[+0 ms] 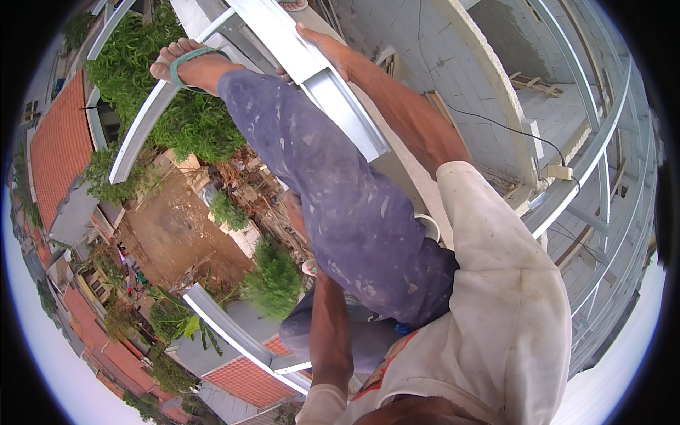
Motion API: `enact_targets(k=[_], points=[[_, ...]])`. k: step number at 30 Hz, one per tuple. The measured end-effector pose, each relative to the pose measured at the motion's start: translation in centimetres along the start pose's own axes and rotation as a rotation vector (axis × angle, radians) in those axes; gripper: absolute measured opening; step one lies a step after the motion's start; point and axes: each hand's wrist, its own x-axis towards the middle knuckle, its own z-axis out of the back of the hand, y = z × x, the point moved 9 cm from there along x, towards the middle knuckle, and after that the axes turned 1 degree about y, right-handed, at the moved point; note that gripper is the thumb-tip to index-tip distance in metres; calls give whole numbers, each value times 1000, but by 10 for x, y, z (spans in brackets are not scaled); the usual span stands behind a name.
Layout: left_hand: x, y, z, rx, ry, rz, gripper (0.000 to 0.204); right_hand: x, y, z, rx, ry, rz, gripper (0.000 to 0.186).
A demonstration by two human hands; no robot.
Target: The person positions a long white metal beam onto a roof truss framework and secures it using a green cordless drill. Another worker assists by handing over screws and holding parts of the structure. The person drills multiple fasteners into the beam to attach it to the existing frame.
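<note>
- Holding the right hand [329, 53] along the right edge of a pale metal channel [280, 35], near the top middle of the view, with one digit laid at its rim; cannot tell whether the other fingers press together or spread, hidden past the edge
- Reaching behind the raised leg with the left hand [283, 74], mostly covered by it, with only a little showing beside the channel; cannot tell how those fingers stand
- Stretching a leg in stained purple-blue trousers [340, 198] across the middle, toward a foot in a green-strapped sandal [188, 69]
- Running beside the channel, a narrow concrete ledge [425, 188], bent by the lens
- Opening to the right onto grey block walls [453, 92], unroofed, with a darker cement patch [513, 35] and loose boards [535, 85] low down
- Crossing the far right, silver metal trusses [602, 152], with a black cable [496, 123] looping toward them
- Dropping away on the left to a brown dirt yard [177, 227], edged by rubble [262, 198] and leafy trees [202, 120]
- Spreading beyond, red tiled roofs [60, 145]
- Jutting out over the drop, two more metal beams [142, 131], upper left and lower left
</note>
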Motion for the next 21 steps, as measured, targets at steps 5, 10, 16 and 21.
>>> enact_targets(k=[5, 10, 16, 21], points=[[-2, -10, 1, 42, -14, -53, 29, 3, -8, 5, 2, -38, -3, 77], [-3, -27, 1, 110, -34, -115, 29, 4, -13, 10, -38, -94, -1, 76], [-3, -54, -1, 125, -44, -188, 32, -2, -17, 18, -136, -204, -2, 74], [-1, -53, 1, 79, -34, -288, 35, -19, -24, 18, -230, -289, -16, 72]])
